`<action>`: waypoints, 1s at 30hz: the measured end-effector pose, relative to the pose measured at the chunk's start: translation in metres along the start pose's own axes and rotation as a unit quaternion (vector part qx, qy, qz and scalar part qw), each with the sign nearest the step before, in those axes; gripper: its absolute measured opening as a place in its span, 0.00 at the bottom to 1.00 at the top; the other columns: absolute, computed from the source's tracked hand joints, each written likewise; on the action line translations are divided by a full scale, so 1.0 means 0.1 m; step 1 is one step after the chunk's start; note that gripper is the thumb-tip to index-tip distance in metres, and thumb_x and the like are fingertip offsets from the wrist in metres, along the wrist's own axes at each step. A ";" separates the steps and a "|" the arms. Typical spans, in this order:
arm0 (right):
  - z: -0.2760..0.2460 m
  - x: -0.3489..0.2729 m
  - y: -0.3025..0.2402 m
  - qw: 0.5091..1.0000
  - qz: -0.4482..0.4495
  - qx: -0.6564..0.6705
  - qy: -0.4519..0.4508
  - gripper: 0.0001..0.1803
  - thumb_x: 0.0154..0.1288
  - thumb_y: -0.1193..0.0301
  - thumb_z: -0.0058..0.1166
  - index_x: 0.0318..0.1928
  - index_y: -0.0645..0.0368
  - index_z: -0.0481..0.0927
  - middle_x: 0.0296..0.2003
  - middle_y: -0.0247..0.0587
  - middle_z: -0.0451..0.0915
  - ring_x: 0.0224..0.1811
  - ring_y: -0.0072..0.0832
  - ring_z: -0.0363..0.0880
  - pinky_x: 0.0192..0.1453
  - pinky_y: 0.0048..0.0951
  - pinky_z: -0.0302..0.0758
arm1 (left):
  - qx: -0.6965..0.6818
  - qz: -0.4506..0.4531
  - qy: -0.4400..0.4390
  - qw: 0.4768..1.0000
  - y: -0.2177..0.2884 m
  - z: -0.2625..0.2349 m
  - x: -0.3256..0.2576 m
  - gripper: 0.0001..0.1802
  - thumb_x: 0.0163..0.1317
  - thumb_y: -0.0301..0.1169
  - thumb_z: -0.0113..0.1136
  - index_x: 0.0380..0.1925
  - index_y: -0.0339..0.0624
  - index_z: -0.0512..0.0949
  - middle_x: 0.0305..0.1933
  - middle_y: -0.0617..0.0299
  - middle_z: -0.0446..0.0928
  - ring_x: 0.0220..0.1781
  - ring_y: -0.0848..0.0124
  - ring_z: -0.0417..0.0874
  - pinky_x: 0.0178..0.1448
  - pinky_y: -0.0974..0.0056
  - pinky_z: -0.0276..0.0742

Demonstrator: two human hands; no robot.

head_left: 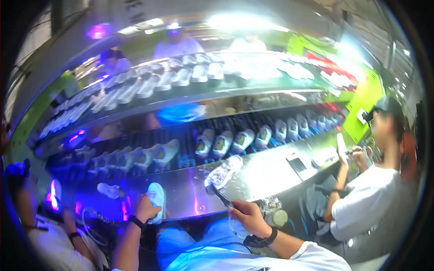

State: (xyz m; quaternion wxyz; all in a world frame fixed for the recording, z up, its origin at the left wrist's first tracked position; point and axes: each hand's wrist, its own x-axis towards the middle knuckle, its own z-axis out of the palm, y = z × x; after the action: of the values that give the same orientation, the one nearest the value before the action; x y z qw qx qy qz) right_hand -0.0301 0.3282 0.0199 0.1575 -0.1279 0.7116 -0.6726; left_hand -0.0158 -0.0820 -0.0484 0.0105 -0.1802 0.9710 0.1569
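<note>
My left hand [145,208] is closed around the edge of a pale shoe sole [156,197], held upright at the bench's front edge. My right hand [249,217] grips the dark handle of a slim brush [220,195]. The brush's dark head reaches the near end of a white, mottled sole [224,171] lying on the metal bench; whether it touches cannot be made out. Another pale sole [110,190] lies to the left of the one in my left hand.
Shoe uppers [242,141] stand in a row behind the metal bench [266,176]. Pale soles [181,77] line a raised shelf. A dark flat device [297,165] lies right. Co-workers sit at both sides; the right one [368,189] holds a white sole. A round container [279,218] stands near my right wrist.
</note>
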 end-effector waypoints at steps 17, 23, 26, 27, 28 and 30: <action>0.68 0.22 -0.27 0.986 0.045 -0.140 0.082 0.18 0.74 0.65 0.64 0.52 0.70 0.85 0.34 0.36 0.86 0.38 0.17 0.79 0.44 0.24 0.76 | -0.623 -0.023 -0.149 0.768 -0.54 0.15 0.17 0.20 0.61 0.35 0.74 0.51 0.42 0.83 0.44 0.61 0.85 0.45 0.67 0.87 0.48 0.60 0.82; 0.89 0.29 -0.10 0.984 0.058 -0.135 0.097 0.18 0.73 0.65 0.65 0.51 0.70 0.86 0.30 0.34 0.85 0.31 0.16 0.77 0.36 0.24 0.74 | -0.726 -0.021 -0.050 0.685 -0.50 0.24 0.01 0.20 0.64 0.28 0.72 0.55 0.43 0.80 0.49 0.63 0.83 0.49 0.69 0.85 0.52 0.62 0.80; 0.92 0.32 -0.01 0.983 0.057 -0.132 0.115 0.18 0.73 0.64 0.64 0.50 0.69 0.86 0.28 0.32 0.83 0.28 0.15 0.74 0.32 0.23 0.70 | -0.648 0.111 0.028 0.753 0.02 -0.01 0.09 0.28 0.58 0.31 0.78 0.58 0.39 0.78 0.52 0.60 0.83 0.52 0.66 0.85 0.57 0.58 0.82; 0.94 0.34 0.02 0.982 0.057 -0.141 0.112 0.17 0.74 0.64 0.64 0.49 0.68 0.87 0.27 0.31 0.82 0.28 0.15 0.74 0.31 0.23 0.70 | -0.590 0.155 0.058 0.790 0.05 -0.02 0.10 0.31 0.56 0.31 0.79 0.59 0.38 0.77 0.54 0.59 0.83 0.53 0.65 0.86 0.59 0.58 0.82; 0.95 0.37 0.05 0.981 0.057 -0.149 0.110 0.17 0.74 0.64 0.63 0.48 0.68 0.87 0.27 0.31 0.82 0.27 0.15 0.74 0.31 0.24 0.70 | -0.528 0.197 0.086 0.822 0.08 -0.01 0.09 0.35 0.55 0.32 0.81 0.61 0.37 0.76 0.56 0.59 0.83 0.54 0.64 0.86 0.61 0.57 0.83; 0.95 0.45 0.07 0.981 0.071 -0.156 0.093 0.16 0.74 0.64 0.63 0.47 0.67 0.87 0.26 0.31 0.82 0.28 0.15 0.74 0.31 0.24 0.69 | -0.486 0.216 0.123 0.838 0.20 0.07 0.03 0.38 0.49 0.30 0.84 0.60 0.37 0.76 0.55 0.56 0.84 0.56 0.64 0.86 0.62 0.57 0.82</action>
State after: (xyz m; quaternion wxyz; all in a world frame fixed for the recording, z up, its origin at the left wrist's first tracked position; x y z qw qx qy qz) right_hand -0.0333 0.2242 0.0065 0.1159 -0.0370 0.8265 -0.5497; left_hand -0.0259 -0.0635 -0.0497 -0.2321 0.0339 0.7773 0.5838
